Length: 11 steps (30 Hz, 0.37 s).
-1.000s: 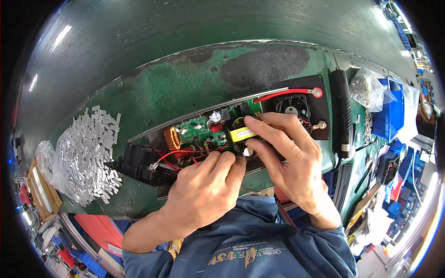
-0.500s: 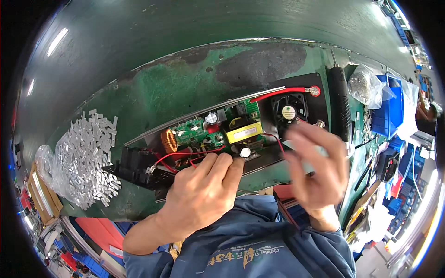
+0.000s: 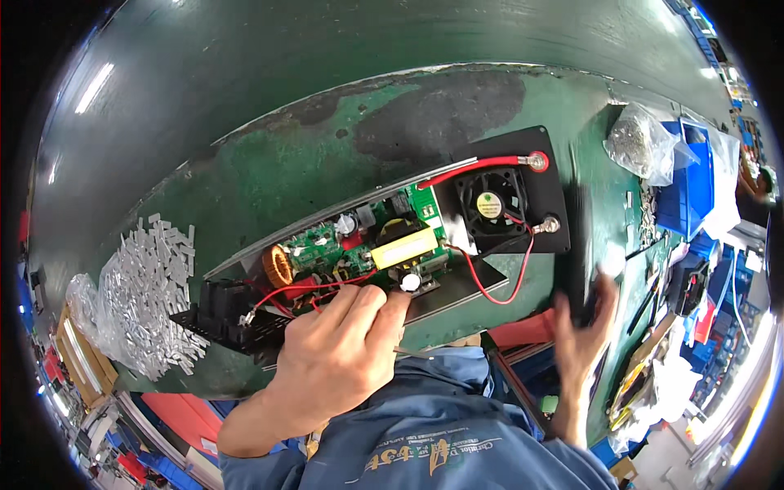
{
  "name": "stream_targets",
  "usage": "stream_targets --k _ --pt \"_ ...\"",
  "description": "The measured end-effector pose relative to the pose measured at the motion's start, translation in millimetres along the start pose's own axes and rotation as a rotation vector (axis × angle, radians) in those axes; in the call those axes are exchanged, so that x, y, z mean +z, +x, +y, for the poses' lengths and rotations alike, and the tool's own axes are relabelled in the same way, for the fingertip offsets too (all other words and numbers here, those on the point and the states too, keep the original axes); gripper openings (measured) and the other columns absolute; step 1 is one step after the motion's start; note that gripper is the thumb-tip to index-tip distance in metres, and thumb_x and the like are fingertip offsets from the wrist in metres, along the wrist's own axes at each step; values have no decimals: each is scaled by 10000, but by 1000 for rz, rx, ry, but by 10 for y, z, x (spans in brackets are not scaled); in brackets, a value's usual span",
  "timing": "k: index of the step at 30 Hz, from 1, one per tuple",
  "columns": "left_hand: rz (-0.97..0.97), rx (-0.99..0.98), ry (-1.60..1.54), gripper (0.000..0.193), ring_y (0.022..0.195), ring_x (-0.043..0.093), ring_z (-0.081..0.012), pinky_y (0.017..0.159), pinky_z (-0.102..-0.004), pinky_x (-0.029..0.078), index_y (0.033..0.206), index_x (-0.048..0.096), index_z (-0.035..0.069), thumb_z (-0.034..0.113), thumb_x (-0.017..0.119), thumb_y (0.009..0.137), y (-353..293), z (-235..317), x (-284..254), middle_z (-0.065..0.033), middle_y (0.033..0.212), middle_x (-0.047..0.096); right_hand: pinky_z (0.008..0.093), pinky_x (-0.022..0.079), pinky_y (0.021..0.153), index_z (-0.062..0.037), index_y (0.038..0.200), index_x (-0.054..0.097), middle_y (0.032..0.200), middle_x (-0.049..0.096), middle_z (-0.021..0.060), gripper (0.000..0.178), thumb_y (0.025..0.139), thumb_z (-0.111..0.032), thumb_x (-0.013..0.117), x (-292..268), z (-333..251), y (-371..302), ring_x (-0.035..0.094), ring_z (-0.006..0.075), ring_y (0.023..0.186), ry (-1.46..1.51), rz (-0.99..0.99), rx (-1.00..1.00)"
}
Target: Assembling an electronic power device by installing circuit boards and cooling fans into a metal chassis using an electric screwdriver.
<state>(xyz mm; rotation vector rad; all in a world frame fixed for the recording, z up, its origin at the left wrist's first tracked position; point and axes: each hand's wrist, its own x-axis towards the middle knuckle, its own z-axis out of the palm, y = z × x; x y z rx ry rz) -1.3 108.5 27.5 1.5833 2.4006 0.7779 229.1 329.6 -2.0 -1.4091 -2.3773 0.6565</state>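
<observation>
A long black metal housing (image 3: 457,299) lies slanted in front of me. It holds a green circuit board (image 3: 310,255) with a yellow-wrapped transformer (image 3: 406,248) and a copper coil (image 3: 278,266). My left hand (image 3: 336,359) is closed over the housing's near edge, its fingertips hidden. From under that hand a thin metal shaft (image 3: 415,354) sticks out. My right hand (image 3: 583,336), blurred, has its thumb and fingers on either side of the black screwdriver (image 3: 581,245), which is smeared by motion. A black fan (image 3: 492,204) sits on the right end plate, with loose red and black wires nearby.
A heap of small silvery metal pieces (image 3: 155,294) spills from a clear bag at the left. At the right are another clear bag of parts (image 3: 641,143), a blue bin (image 3: 684,181) and scattered hardware. The green bench's near edge runs close to my body.
My right hand has moved right, from near the fan to the screwdriver, which has shifted toward me. The red and black wires by the fan now show. My left hand stays on the housing.
</observation>
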Motion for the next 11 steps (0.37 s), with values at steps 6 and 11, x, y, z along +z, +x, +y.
stream_targets --k 6,11 --pt "-23 46 45 366 697 612 -196 538 -326 479 1063 684 19 51 718 699 -5 -18 -54 -48 826 539 277 490 763 -37 1255 629 894 656 3 548 754 -129 830 -245 139 -993 603 114 804 785 -853 634" --pt "-27 1 -7 252 667 635 -292 571 -393 499 1028 710 15 54 797 794 65 49 -25 -107 828 624 297 495 845 -61 1234 623 964 685 73 504 810 -171 873 -74 -113 -1314 612 113 916 480 -969 439"
